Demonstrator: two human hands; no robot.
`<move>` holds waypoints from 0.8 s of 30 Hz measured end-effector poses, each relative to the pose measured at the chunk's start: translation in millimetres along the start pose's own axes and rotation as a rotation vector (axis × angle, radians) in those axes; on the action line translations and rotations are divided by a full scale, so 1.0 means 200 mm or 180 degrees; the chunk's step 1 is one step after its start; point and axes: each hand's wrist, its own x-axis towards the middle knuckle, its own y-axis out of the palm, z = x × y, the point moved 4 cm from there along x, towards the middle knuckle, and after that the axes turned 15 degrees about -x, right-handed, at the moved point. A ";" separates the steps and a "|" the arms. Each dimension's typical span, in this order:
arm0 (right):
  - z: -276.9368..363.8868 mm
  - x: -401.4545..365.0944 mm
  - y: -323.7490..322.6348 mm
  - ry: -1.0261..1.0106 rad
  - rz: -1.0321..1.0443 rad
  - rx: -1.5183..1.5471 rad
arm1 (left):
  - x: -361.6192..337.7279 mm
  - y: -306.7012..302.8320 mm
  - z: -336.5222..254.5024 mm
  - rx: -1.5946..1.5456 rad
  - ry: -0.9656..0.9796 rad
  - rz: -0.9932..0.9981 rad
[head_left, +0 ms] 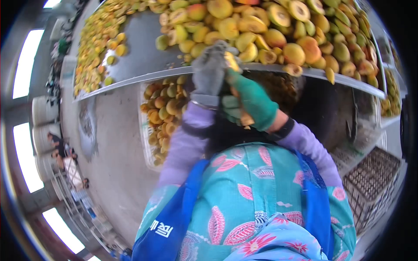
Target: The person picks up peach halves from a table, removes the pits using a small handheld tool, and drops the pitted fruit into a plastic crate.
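Observation:
My left hand (pixel 208 71), in a grey glove, is closed around a yellow peach piece (pixel 232 61) at the front edge of the metal table. Against that same piece, my right hand (pixel 254 101) in a green glove has its fingers curled. A tan, handle-like end (pixel 247 119) sticks out below the right glove; blur keeps me from telling what it is. Just beyond my hands lies a heap of yellow and reddish peaches (pixel 228 28), many of them halved, some with a pit or hollow showing.
The metal table's raised rim (pixel 139 79) runs across in front of me. Below it at left stands a white crate of peaches (pixel 150 152). A brown slatted crate (pixel 374 178) sits at lower right. Farther left are white tubs (pixel 43 111) and a person (pixel 58 143).

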 end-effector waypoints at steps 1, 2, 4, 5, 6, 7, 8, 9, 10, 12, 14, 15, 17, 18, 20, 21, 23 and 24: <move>0.03 -0.02 -0.01 -0.0045 -0.0174 -0.0227 | -0.01 0.03 -0.02 0.0309 0.0032 -0.0037; 0.03 -0.03 -0.01 -0.0082 -0.0370 -0.0432 | -0.03 0.05 -0.03 0.0607 0.0027 -0.0109; 0.01 0.00 -0.04 -0.0447 -0.1317 -0.1305 | -0.01 0.04 0.01 0.0737 0.0210 0.0088; 0.03 0.00 -0.05 -0.0690 -0.1805 -0.1758 | 0.01 0.02 0.05 0.0723 -0.0129 -0.0021; 0.03 -0.01 -0.04 -0.0565 -0.1512 -0.1390 | 0.02 0.02 0.05 0.0848 -0.0162 0.0105; 0.04 -0.04 -0.01 -0.0440 -0.1234 -0.1007 | 0.03 0.03 0.04 0.0974 -0.0215 0.0235; 0.05 -0.06 0.02 -0.0308 -0.0960 -0.0628 | 0.04 0.04 0.05 0.1094 -0.0266 0.0362; 0.06 -0.08 0.03 -0.0220 -0.1291 -0.0859 | 0.03 0.05 0.04 0.1313 -0.0314 0.0420; 0.05 -0.08 0.00 -0.0240 -0.1294 -0.1127 | 0.02 0.06 0.01 0.1540 -0.0365 0.0476; 0.07 -0.05 -0.07 -0.0295 -0.1291 -0.1677 | 0.01 0.08 -0.02 0.1990 -0.0459 0.0602; 0.06 -0.09 0.04 -0.0143 -0.0774 -0.0815 | 0.02 0.10 -0.05 0.2894 0.1609 0.1589; 0.04 -0.07 0.05 -0.0286 -0.0316 -0.0411 | 0.03 0.07 -0.04 0.2713 0.1669 0.1674; 0.03 -0.06 0.06 -0.0462 0.0175 -0.0026 | -0.01 0.08 -0.04 0.1777 0.0750 0.1454; 0.01 -0.06 0.06 -0.0383 0.0355 0.0101 | -0.04 0.07 -0.01 0.1005 -0.0212 0.1122; 0.00 -0.08 0.04 -0.0249 0.0713 0.0345 | -0.08 0.05 0.00 0.0078 -0.0410 0.0693; -0.02 -0.06 0.03 -0.0323 0.1202 0.0243 | -0.16 0.06 -0.01 -0.0667 -0.0595 0.0266; -0.02 -0.10 0.07 -0.0211 0.1165 0.0289 | -0.23 -0.01 -0.04 -0.1416 -0.0676 -0.0374; -0.03 -0.11 0.08 -0.0169 0.1138 0.0327 | -0.27 -0.11 -0.10 -0.0958 -0.0428 -0.0653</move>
